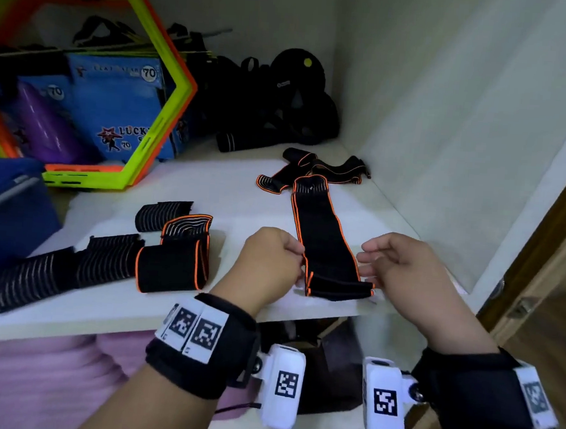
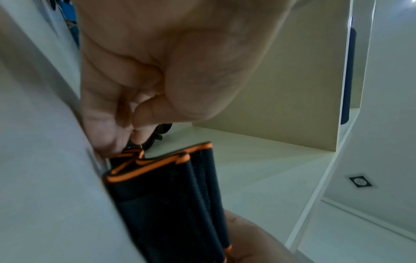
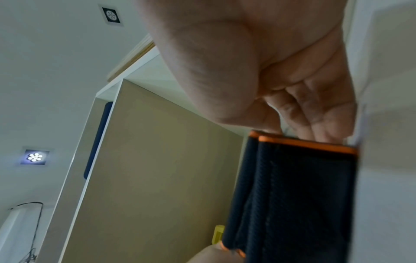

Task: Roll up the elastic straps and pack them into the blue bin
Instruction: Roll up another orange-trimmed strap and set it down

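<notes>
Between both hands (image 1: 321, 263): strap (image 1: 323, 243).

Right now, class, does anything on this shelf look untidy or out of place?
Yes. Behind the strap both hands are folding, two straps lie crossed and crumpled near the back wall. The rolls at left lie unpacked beside the blue bin.

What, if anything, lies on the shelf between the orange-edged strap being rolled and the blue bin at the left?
Both hands, left hand and right hand, hold the orange-edged strap at the shelf's front. Toward the blue bin lie a rolled orange-edged strap and black ribbed straps, low enough that lifting over them should clear.
</notes>
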The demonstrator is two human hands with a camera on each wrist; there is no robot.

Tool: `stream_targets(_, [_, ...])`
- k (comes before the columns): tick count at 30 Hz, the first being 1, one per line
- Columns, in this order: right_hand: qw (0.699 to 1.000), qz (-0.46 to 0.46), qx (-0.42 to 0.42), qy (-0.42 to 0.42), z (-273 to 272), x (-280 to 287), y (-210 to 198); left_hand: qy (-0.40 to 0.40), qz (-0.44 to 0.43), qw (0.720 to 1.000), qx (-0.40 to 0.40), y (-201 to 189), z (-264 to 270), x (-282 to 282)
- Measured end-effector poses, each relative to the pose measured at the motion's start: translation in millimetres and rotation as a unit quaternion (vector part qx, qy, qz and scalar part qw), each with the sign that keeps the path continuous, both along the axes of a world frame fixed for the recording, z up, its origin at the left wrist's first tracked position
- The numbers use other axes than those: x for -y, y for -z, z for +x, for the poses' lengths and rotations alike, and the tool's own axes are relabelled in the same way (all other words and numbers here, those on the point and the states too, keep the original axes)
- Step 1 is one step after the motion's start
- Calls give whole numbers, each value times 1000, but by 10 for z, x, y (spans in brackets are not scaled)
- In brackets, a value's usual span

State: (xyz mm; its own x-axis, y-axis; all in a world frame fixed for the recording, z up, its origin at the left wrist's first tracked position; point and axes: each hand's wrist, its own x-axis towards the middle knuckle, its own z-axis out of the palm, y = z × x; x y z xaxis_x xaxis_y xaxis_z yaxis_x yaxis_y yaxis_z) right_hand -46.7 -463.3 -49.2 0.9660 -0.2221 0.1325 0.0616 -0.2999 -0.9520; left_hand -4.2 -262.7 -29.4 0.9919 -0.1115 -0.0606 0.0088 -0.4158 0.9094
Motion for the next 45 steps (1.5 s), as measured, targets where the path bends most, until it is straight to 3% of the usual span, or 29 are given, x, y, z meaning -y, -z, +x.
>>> stream_targets(3, [1000,11,28,-9,-68,-29,66,32,2,999,35,55,-59,-62])
stream_targets(12, [983,-140,16,-121,-294,41,26,125,221,955,153,116,-284,-193])
stream_targets(18, [950,-281,43,-126,-284,69,85,158,230,948,151,241,-296,-300])
stream_targets(21, [936,-316,85,-127,-246,99,117,131,175,959,179,334,-296,-318])
stream_targets(26, [941,-293,107,-129,-209,129,115,63,118,972,192,361,-315,-204])
stream_targets(35, [959,-263,64,-90,-133,108,91,-33,78,980,180,416,-293,-55])
stream_targets(38, [964,-252,48,-71,-139,76,72,-33,111,974,197,409,-318,-55])
stream_targets(42, [981,-169,2,-90,-132,17,53,21,125,969,213,415,-347,-123])
stream_targets(45, [976,-196,14,-98,-84,-16,96,45,145,961,233,468,-301,-163])
